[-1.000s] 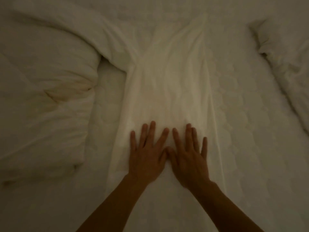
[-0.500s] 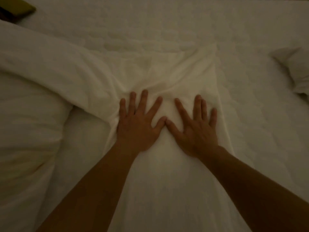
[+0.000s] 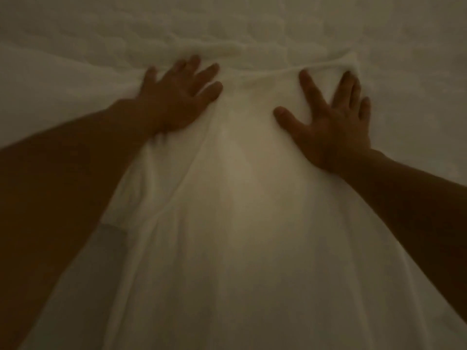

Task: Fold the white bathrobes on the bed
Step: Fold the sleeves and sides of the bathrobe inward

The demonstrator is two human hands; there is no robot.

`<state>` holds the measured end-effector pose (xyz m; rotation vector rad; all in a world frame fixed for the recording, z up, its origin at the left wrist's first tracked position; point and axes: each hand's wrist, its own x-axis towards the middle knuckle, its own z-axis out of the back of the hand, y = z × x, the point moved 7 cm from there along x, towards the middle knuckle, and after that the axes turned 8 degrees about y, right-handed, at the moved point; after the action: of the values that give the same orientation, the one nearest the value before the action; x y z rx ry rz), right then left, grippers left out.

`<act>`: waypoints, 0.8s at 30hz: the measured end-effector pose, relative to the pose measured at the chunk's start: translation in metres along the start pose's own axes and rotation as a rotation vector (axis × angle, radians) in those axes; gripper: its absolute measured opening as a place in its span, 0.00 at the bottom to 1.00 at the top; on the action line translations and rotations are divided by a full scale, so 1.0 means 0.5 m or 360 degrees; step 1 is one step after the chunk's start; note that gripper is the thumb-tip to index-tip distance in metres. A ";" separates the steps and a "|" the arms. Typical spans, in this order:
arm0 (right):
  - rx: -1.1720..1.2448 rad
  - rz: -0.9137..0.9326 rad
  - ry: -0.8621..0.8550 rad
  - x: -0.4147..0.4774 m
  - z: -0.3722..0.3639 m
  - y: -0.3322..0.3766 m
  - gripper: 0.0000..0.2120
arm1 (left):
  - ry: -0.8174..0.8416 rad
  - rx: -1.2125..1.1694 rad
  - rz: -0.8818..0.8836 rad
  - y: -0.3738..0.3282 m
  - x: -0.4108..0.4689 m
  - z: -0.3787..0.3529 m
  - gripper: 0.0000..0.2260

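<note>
A white bathrobe (image 3: 242,223) lies flat and lengthwise on the bed, running from the bottom of the view up to a bunched far edge. My left hand (image 3: 177,99) presses palm-down on the robe's far left part, fingers spread. My right hand (image 3: 331,120) lies flat near the far right corner, fingers apart and touching the raised hem. Neither hand grips the cloth. The light is dim and the picture is blurred.
The quilted white mattress (image 3: 252,29) stretches beyond the robe's far edge and to the right. A white duvet (image 3: 50,79) lies at the left, next to my left forearm.
Both hands have slid away from me along the robe to its far edge and moved apart. The view has followed them, so the pillows have left the picture.
</note>
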<state>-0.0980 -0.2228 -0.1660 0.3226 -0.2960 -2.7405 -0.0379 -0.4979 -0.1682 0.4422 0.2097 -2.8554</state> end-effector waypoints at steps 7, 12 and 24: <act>0.0008 0.0022 -0.0061 -0.002 0.001 0.005 0.41 | -0.0058 0.0501 0.0185 0.148 -0.082 0.101 0.37; 0.0009 0.0027 -0.0067 -0.003 0.000 0.006 0.40 | -0.0226 0.0810 0.0111 0.162 -0.077 0.090 0.41; 0.0249 0.0026 -0.0130 0.021 -0.020 -0.008 0.38 | 0.0492 0.0787 0.0057 0.242 -0.370 0.085 0.33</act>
<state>-0.1060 -0.2246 -0.1785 0.2480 -0.5341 -2.7248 0.1528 -0.5814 -0.0825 0.9693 -0.4585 -2.7684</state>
